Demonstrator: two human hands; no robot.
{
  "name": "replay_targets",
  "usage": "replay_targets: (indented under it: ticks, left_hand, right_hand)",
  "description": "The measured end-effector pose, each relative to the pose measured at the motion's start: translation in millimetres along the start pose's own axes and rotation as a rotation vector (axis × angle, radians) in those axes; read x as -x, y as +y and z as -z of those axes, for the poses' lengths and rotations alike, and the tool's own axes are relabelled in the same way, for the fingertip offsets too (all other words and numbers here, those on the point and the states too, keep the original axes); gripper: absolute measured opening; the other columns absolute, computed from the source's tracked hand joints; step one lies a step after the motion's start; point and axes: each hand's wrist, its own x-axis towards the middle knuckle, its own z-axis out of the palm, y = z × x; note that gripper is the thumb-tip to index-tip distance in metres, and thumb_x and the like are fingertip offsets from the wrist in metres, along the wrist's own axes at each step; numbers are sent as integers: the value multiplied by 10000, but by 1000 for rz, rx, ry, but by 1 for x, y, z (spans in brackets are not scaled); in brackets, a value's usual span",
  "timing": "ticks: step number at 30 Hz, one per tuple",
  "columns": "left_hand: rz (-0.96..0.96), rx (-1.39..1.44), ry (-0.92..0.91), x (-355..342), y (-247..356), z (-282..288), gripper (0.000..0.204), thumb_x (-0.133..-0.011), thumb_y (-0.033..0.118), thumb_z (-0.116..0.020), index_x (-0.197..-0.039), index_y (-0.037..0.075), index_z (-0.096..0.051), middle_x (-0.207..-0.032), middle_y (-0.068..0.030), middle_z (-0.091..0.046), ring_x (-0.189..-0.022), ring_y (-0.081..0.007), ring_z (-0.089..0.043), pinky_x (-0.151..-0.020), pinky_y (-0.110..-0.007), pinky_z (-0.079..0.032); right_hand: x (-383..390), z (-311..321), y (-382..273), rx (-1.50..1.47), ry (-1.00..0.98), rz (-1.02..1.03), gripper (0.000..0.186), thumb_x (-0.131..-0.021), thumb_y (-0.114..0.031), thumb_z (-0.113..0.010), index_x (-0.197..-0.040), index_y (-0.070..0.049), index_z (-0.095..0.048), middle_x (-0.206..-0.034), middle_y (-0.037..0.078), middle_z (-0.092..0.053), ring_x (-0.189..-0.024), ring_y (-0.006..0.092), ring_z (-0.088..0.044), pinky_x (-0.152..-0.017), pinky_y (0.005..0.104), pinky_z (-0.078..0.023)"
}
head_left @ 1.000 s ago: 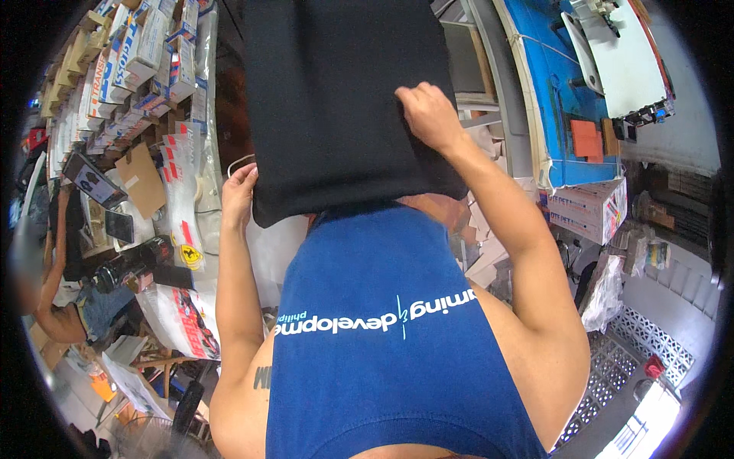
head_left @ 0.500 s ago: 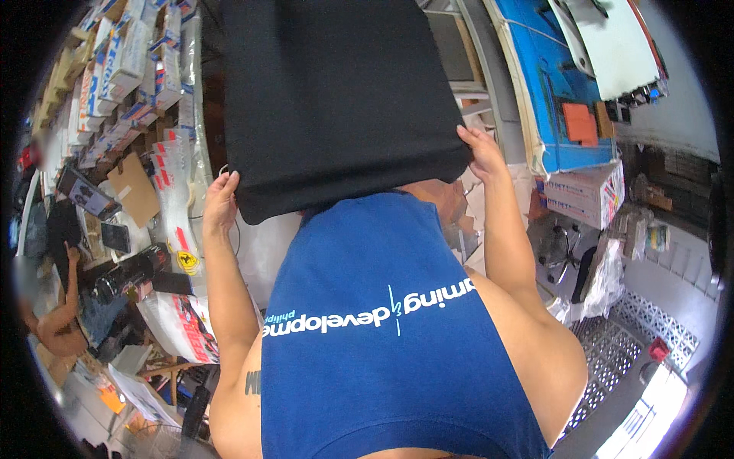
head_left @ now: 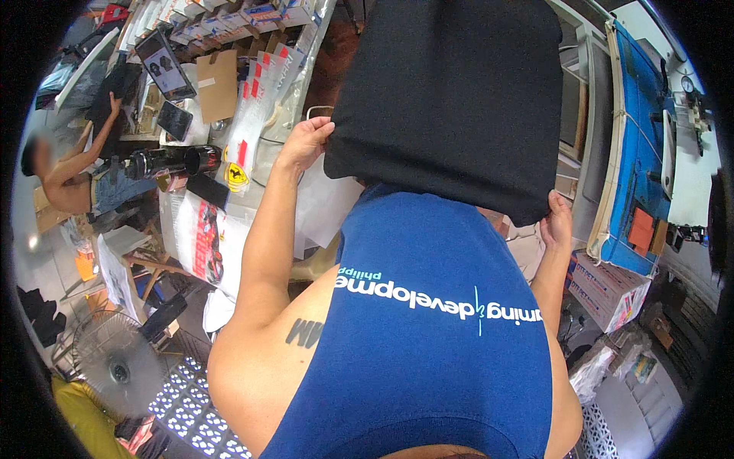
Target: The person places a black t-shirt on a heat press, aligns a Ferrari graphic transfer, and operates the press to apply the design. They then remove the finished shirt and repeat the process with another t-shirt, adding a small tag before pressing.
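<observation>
A wide piece of black cloth [head_left: 451, 92] spreads flat in front of my body, its near edge hanging over in a fold. At the cloth's near left corner, my left hand [head_left: 307, 142] pinches the edge between thumb and fingers. My right hand [head_left: 557, 220] grips the near right corner the same way. What lies under the cloth is hidden, and its far end runs out of the top of the view.
To the left stands a table with a brown cardboard piece [head_left: 217, 86], a laptop [head_left: 164, 65] and plastic-wrapped sheets [head_left: 256, 99]. Another person [head_left: 73, 180] works beyond it. A fan [head_left: 118, 371] stands lower left. On the right are a blue board [head_left: 638, 153] and a white carton [head_left: 608, 291].
My view has turned to the left, so the cloth and my arms appear further right. The fan has come into sight. Both hands keep their hold on the cloth's corners.
</observation>
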Motion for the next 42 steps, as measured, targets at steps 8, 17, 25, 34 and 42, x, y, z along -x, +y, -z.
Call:
replay_targets:
  ticks: [8, 17, 25, 34, 42]
  left_hand:
    - [-30, -315, 174, -12, -51, -19, 273, -1070, 218, -570, -1218, 29, -700, -1077, -20, -723, -962, -135, -652, -885, -323, -517]
    - [-951, -1190, 506, -112, 83, -87, 172, -957, 126, -636, -1049, 5, -716, -1069, -185, -703, -1033, -369, -653, -925, -447, -501]
    - [-1095, -1647, 141, -288, 150, -265, 419, -1002, 229, -570, -1396, 87, -591, -1477, -140, -535, -1421, -366, -426, -1174, -606, -319]
    - [-1195, -1461, 91, -356, 197, -237, 240, -885, 162, -680, -1113, 104, -728, -1030, -118, -690, -991, -351, -654, -848, -501, -525]
    - [-536, -1100, 483, -347, 235, -103, 406, -1019, 358, -587, -1248, 39, -690, -1239, -142, -702, -1129, -316, -657, -931, -452, -522]
  right_hand:
    - [-15, -13, 39, 119, 122, -58, 220, -1060, -271, -599, -1101, -73, -683, -1055, 29, -697, -1003, 163, -623, -932, 364, -482]
    - [-104, -151, -79, 1311, 543, 1075, 316, -953, -284, -685, -1101, -6, -695, -1191, 208, -671, -1132, 380, -608, -1000, 492, -457]
    - [-264, -342, -125, 1713, 121, 1143, 556, -1036, -369, -502, -1493, -54, -482, -1556, 174, -462, -1468, 382, -389, -1200, 601, -283]
    - [-325, -319, -169, 1583, 291, 1221, 307, -954, -381, -616, -1043, -102, -709, -1064, 124, -679, -1066, 346, -631, -1016, 571, -432]
    - [-356, -167, -212, 765, 503, 222, 464, -1024, -455, -551, -1143, -26, -682, -1140, 150, -696, -1118, 358, -634, -951, 497, -493]
